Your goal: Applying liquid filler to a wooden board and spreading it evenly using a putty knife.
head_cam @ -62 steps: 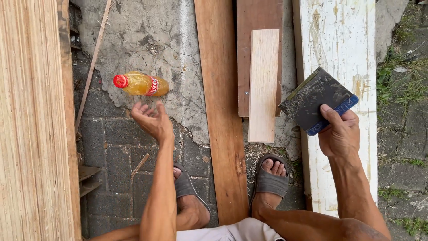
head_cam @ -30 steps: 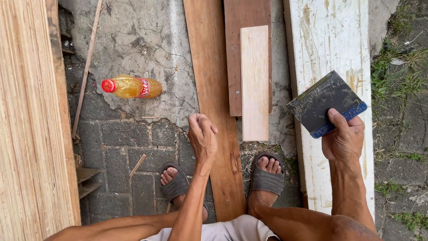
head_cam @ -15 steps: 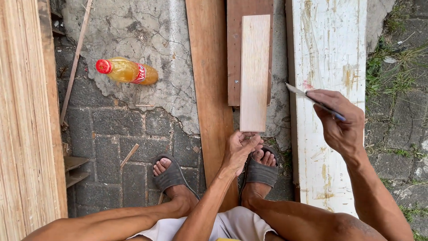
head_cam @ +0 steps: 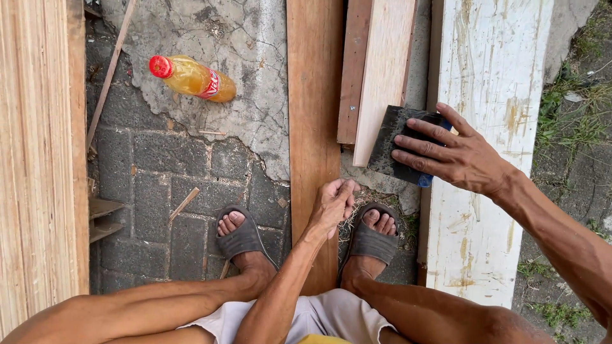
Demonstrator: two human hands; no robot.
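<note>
We are looking down at an outdoor, makeshift woodworking spot, set up on the ground rather than at a bench. Grey paving blocks [head_cam: 159, 165] and a cracked cement patch [head_cam: 236, 76] are lying underfoot, with grass [head_cam: 574, 114] growing along the edge. Boards are lying everywhere: a brown plank [head_cam: 313, 95], a pale board [head_cam: 384, 70], a white-painted plank [head_cam: 491, 76] and stacked plywood [head_cam: 38, 159].

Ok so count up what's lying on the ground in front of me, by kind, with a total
Flat boards: 4, a long brown board, a shorter brown board, a pale board, a white painted board
Sanding pad under the right hand: 1
Plastic bottle: 1
Thin sticks: 1
Total: 7
</note>
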